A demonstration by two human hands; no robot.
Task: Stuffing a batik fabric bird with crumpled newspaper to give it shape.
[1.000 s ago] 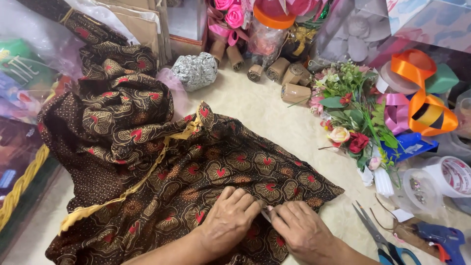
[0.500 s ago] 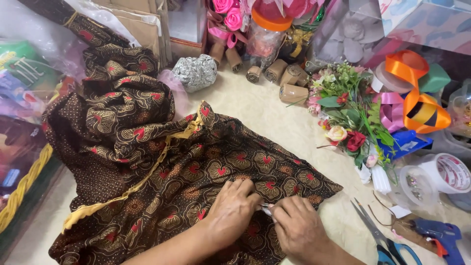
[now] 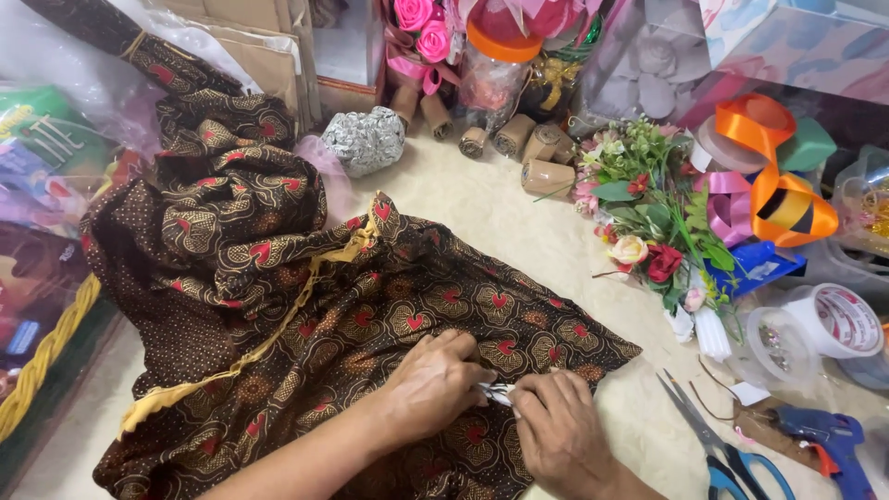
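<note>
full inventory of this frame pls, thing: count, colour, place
cloth: 1, brown with red motifs, left and centre of table
white piece: 1, between both hands' fingers
foil ball: 1, silver, top centre
paper rolls: several, brown, top centre
flower bunch: 1, green, red, pink, right
ribbon: 1, orange, right
tape roll: 1, white, right edge
scissors: 1, blue handles, lower right
glue gun: 1, blue, lower right
left hand: on cloth, pinching
right hand: on cloth, pinching
</note>
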